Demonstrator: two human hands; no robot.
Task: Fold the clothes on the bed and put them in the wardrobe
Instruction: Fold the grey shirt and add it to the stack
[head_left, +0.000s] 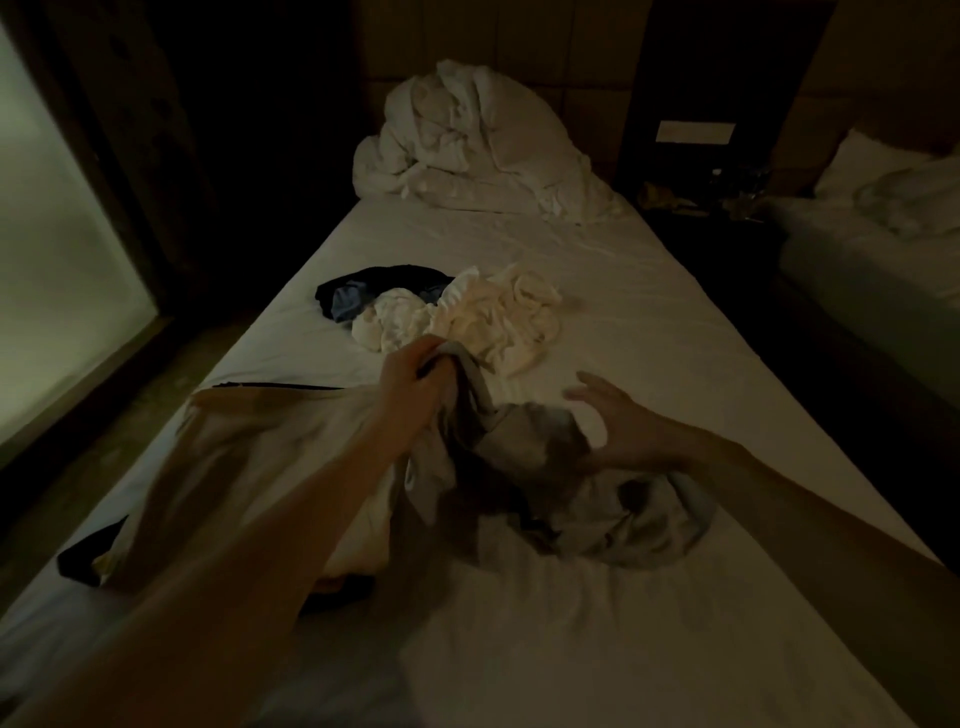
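The room is dim. A crumpled grey garment (540, 457) lies in the middle of the white bed (649, 322). My left hand (415, 376) grips one end of it and lifts it off the sheet. My right hand (621, 421) hovers over the garment's right side with fingers spread, holding nothing. A tan garment (249, 467) lies spread flat to the left, under my left forearm. Farther up the bed sits a heap of cream clothes (488, 317) with a dark blue piece (363, 291) behind it. Another dark item (85, 558) pokes out at the bed's left edge.
A bundled white duvet (467, 145) is piled at the head of the bed. A second bed (872, 254) stands to the right across a dark gap, with a cluttered nightstand (701, 202) between. A pale lit window (57, 291) runs along the left.
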